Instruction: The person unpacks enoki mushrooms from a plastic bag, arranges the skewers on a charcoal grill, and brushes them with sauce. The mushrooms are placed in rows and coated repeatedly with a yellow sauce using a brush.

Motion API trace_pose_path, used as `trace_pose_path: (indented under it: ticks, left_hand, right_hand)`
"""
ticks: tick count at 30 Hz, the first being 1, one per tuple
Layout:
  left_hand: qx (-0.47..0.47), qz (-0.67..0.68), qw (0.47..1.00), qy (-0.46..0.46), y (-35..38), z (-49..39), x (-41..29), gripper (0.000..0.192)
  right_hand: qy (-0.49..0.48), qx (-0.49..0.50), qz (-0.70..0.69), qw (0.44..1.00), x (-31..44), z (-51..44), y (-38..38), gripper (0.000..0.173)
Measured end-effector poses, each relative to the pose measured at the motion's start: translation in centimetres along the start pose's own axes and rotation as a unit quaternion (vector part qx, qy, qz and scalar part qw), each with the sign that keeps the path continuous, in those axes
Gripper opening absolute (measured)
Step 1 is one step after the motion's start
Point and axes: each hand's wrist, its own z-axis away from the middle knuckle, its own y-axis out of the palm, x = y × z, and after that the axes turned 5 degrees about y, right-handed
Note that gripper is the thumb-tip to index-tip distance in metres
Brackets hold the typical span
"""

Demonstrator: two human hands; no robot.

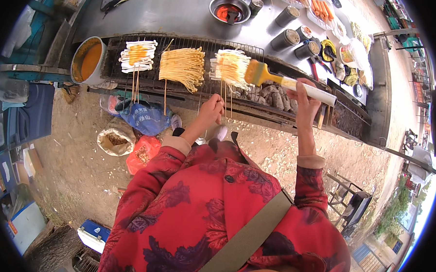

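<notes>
My right hand [305,99] grips the pale handle of a basting brush [264,75], its orange-stained bristles at the right edge of a skewered bundle of enoki mushrooms [230,68]. Close to that bundle's wooden skewers is my left hand [214,109], fingers curled; whether it holds a skewer I cannot tell. A browner enoki bundle [181,67] lies in the middle of the wire grill [103,64]. At its left, a whiter enoki bundle [138,56] bears orange sauce. A pot of orange sauce [90,63] stands at the grill's left end.
Behind the grill, a metal counter [176,17] holds a steel bowl of red sauce [230,11], several dark shaker jars [286,38] and trays of skewered sausages [321,11]. Lumps of charcoal [274,97] lie at the grill's right. Blue [144,119] and red plastic bags [144,152] and an open sack [116,138] are on the ground.
</notes>
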Motion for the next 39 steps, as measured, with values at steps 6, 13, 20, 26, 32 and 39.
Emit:
trace_pose_path:
  ticks: [6, 13, 20, 26, 32, 39]
  left_hand:
    - [-0.031, 0.070, 0.997, -0.010, -0.1, 0.4, 3.6, 0.012]
    - [-0.008, 0.156, 0.974, -0.166, -0.1, 0.2, 1.5, 0.012]
    - [-0.088, 0.205, 0.962, -0.158, 0.2, 1.3, -1.7, 0.012]
    - [-0.092, 0.132, 0.975, -0.154, 0.1, 1.3, -4.5, 0.012]
    - [-0.108, 0.117, 0.976, -0.150, 0.5, 1.5, -5.4, 0.012]
    - [-0.113, 0.212, 0.959, -0.151, 0.1, 1.6, -4.8, 0.012]
  right_hand:
    - [0.039, 0.085, 0.022, 0.995, -2.4, -1.7, 5.6, 0.022]
    - [0.018, 0.033, 0.000, 0.999, 0.1, -2.5, 4.1, 0.019]
    - [0.050, 0.056, 0.028, 0.997, -1.4, -5.6, 8.5, 0.021]
    - [0.032, 0.112, -0.046, 0.992, -2.4, -3.2, 7.1, 0.018]
    - [0.066, 0.011, 0.033, 0.997, -1.7, -0.4, 3.5, 0.018]
    - [0.017, 0.005, 0.033, 0.999, -1.3, -0.3, -0.8, 0.021]
